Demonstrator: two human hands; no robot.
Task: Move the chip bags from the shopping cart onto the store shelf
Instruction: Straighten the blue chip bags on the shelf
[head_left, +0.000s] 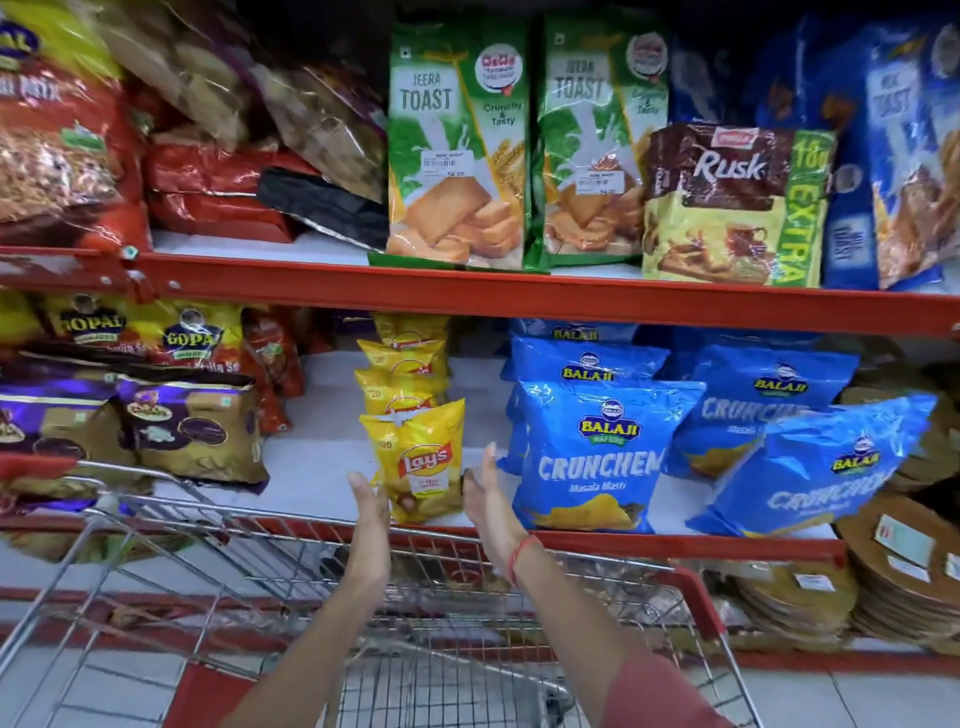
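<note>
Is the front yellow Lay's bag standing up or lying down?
Standing up. The front Lay's bag sits upright on the shelf, logo facing out, between the open left hand and right hand.

Red-edged shelf (519, 304) with upright yellow Lay's bags (418, 457) beside blue Balaji bags (592, 457).

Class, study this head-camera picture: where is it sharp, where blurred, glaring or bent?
Head view: sharp on the front Lay's bag and Balaji bag; blurred toward the left edge; glare on the clear packets top left; wide-angle lens bows the red shelf edge.
</note>
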